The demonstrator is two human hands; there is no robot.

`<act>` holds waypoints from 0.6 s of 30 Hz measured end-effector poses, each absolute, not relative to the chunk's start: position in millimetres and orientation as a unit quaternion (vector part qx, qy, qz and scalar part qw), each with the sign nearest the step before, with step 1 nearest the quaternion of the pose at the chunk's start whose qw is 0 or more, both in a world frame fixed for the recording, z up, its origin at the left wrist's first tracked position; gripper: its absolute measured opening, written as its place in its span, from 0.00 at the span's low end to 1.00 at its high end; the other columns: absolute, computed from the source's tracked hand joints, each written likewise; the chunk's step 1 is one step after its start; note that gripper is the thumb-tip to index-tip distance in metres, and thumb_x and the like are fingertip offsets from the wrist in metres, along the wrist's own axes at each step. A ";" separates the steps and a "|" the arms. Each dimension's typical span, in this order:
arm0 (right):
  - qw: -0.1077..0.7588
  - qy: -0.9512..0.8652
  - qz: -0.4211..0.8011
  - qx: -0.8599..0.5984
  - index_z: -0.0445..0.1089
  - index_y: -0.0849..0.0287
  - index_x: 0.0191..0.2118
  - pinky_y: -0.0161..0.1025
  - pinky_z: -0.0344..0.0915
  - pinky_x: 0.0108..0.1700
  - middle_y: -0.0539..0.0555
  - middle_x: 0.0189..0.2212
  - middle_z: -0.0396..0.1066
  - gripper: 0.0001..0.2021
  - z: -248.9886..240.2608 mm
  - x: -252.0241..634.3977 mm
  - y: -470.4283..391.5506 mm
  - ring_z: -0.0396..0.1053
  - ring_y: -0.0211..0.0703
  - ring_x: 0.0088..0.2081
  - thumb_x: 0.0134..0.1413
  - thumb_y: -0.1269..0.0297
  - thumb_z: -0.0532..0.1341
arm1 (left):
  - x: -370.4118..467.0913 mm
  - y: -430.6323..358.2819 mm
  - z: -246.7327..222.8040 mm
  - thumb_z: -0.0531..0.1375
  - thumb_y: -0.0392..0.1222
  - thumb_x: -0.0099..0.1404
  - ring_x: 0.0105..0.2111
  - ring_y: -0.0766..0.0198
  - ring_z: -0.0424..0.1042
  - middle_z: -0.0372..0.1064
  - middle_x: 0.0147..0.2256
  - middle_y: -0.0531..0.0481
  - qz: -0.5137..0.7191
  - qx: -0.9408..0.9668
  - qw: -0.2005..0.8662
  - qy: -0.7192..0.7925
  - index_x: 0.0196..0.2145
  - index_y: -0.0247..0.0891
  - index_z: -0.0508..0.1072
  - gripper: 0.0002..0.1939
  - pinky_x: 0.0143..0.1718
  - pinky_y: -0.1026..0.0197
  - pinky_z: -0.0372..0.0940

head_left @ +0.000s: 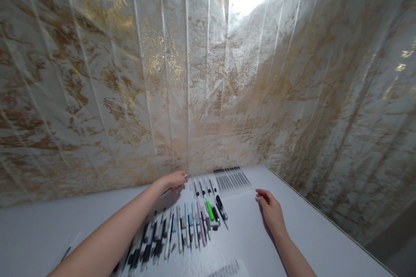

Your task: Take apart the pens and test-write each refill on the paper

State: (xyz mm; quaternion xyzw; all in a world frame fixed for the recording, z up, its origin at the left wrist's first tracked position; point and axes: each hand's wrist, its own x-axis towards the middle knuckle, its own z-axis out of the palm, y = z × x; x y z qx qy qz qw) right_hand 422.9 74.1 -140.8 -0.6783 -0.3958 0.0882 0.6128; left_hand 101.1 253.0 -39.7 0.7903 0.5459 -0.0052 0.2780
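Note:
My left hand (177, 179) is stretched to the back of the white table, its fingers curled together. Whatever they may hold is too small to make out. Just right of it lies a short row of clear strips with black-tipped pen refills (204, 187). Beside these is a clear sleeve of dark refills (233, 180). My right hand (271, 210) rests on the table right of the sleeve's near corner, thumb and fingers loosely bent and apart, holding nothing visible. In front of the refills lie disassembled pens (186, 227) in a row, with a bright green barrel (209, 210) among them.
Black pen parts (152, 242) lie on the left, partly behind my left forearm. A printed white sheet (229, 269) sits at the near edge of view. A clear packet (66, 251) is at lower left. A gold-patterned curtain (182, 95) hangs behind the white table (308, 229).

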 end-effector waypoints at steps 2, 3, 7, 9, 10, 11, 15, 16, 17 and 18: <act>0.613 -0.397 0.087 -0.677 0.74 0.60 0.35 0.42 0.65 0.38 0.55 0.28 0.76 0.15 -140.3 422.6 73.8 0.72 0.51 0.34 0.42 0.59 0.58 | 106.3 251.2 -41.6 0.58 0.45 0.68 0.41 0.59 0.72 0.69 0.47 0.46 -0.004 0.789 0.300 0.536 0.49 0.36 0.68 0.15 0.40 0.52 0.71; 0.613 -0.398 0.087 -0.677 0.74 0.60 0.35 0.42 0.65 0.38 0.55 0.29 0.76 0.15 -140.0 422.4 73.7 0.72 0.50 0.33 0.42 0.59 0.58 | 108.9 250.7 -42.5 0.58 0.45 0.68 0.41 0.59 0.72 0.69 0.47 0.46 -0.003 0.789 0.307 0.532 0.49 0.36 0.68 0.15 0.40 0.52 0.71; 0.610 -0.399 0.087 -0.679 0.74 0.60 0.35 0.42 0.65 0.39 0.55 0.29 0.76 0.15 -138.5 421.2 72.9 0.72 0.50 0.34 0.42 0.60 0.58 | 116.4 252.1 -44.6 0.58 0.45 0.68 0.41 0.59 0.72 0.69 0.47 0.46 -0.008 0.793 0.305 0.528 0.49 0.36 0.68 0.15 0.41 0.51 0.70; 0.607 -0.398 0.090 -0.682 0.74 0.60 0.35 0.43 0.64 0.40 0.55 0.29 0.76 0.15 -137.6 420.4 72.6 0.72 0.51 0.34 0.42 0.60 0.58 | 118.4 252.5 -45.0 0.59 0.45 0.67 0.42 0.58 0.72 0.68 0.48 0.46 -0.014 0.799 0.293 0.526 0.50 0.36 0.68 0.15 0.42 0.50 0.70; 0.606 -0.398 0.091 -0.683 0.74 0.60 0.35 0.43 0.64 0.40 0.55 0.29 0.76 0.15 -137.1 420.1 72.5 0.71 0.50 0.34 0.42 0.59 0.58 | 119.2 252.2 -45.2 0.59 0.45 0.67 0.43 0.57 0.72 0.68 0.48 0.46 -0.015 0.803 0.285 0.524 0.50 0.36 0.68 0.15 0.42 0.50 0.70; 0.606 -0.398 0.093 -0.683 0.74 0.60 0.35 0.43 0.64 0.40 0.55 0.29 0.76 0.15 -136.7 419.8 72.5 0.71 0.50 0.34 0.42 0.59 0.58 | 119.9 251.6 -45.6 0.59 0.44 0.67 0.43 0.57 0.72 0.68 0.49 0.46 -0.016 0.808 0.276 0.521 0.50 0.37 0.68 0.16 0.43 0.50 0.69; 0.607 -0.395 0.095 -0.683 0.74 0.60 0.35 0.42 0.64 0.40 0.55 0.29 0.76 0.15 -135.0 419.6 72.6 0.71 0.50 0.34 0.41 0.59 0.58 | 123.0 246.6 -48.8 0.59 0.44 0.67 0.45 0.56 0.71 0.68 0.49 0.46 -0.016 0.822 0.243 0.514 0.50 0.37 0.68 0.16 0.44 0.49 0.69; 0.608 -0.395 0.096 -0.682 0.74 0.60 0.35 0.43 0.63 0.40 0.55 0.29 0.76 0.15 -134.6 419.7 72.6 0.71 0.50 0.34 0.40 0.59 0.58 | 123.7 245.2 -49.5 0.59 0.44 0.67 0.44 0.56 0.71 0.68 0.49 0.46 -0.016 0.824 0.238 0.513 0.50 0.37 0.68 0.16 0.44 0.49 0.69; 0.609 -0.394 0.096 -0.681 0.74 0.60 0.34 0.43 0.63 0.40 0.55 0.29 0.76 0.15 -134.2 419.7 72.6 0.71 0.50 0.34 0.40 0.59 0.58 | 124.4 243.8 -49.8 0.59 0.44 0.67 0.44 0.56 0.71 0.68 0.49 0.46 -0.014 0.826 0.234 0.513 0.50 0.37 0.68 0.16 0.44 0.49 0.69; 0.611 -0.393 0.097 -0.681 0.74 0.60 0.34 0.43 0.63 0.39 0.55 0.29 0.76 0.15 -133.8 419.7 72.4 0.71 0.50 0.34 0.40 0.59 0.58 | 124.7 242.2 -49.5 0.59 0.45 0.67 0.44 0.56 0.71 0.68 0.49 0.46 -0.011 0.827 0.233 0.512 0.50 0.37 0.68 0.15 0.44 0.49 0.69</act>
